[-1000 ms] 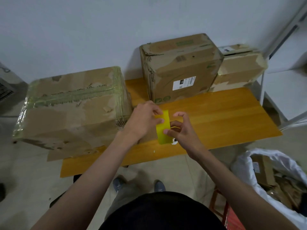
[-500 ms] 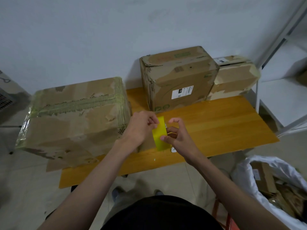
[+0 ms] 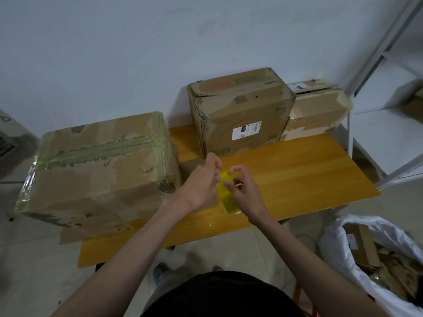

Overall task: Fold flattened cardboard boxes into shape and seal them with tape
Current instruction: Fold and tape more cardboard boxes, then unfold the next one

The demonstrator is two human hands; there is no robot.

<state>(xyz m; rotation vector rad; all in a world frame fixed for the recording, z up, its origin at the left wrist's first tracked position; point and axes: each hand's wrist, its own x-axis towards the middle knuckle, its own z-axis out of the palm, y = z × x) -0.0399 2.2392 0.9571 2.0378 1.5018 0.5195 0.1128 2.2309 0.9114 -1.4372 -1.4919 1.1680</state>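
- Both hands meeting over the middle of the wooden bench (image 3: 297, 170), a strip of yellow tape (image 3: 226, 193) pinched between them.
- Left hand (image 3: 201, 181) with fingers curled, gripping the tape's left edge near its top.
- Right hand (image 3: 246, 191) with thumb and fingertips pinching the tape's right side, index finger arched over the top end.
- Tape held just above the bench top, tilted, lower end pointing toward the near edge.
- Large cardboard box (image 3: 100, 170) on the left end of the bench, closed, yellowish tape along its top seam and corners, overhanging the bench's left side.
- Medium box (image 3: 240, 110) at the back against the white wall, closed, a white label on its front face.
- Smaller box (image 3: 318, 106) just beside the medium one on its right, closed, patched with pale tape.
- White bag (image 3: 343, 236) of cardboard scraps on the floor at lower right, beyond the bench's near edge.
- Metal shelf frame (image 3: 380, 60) standing to the right.
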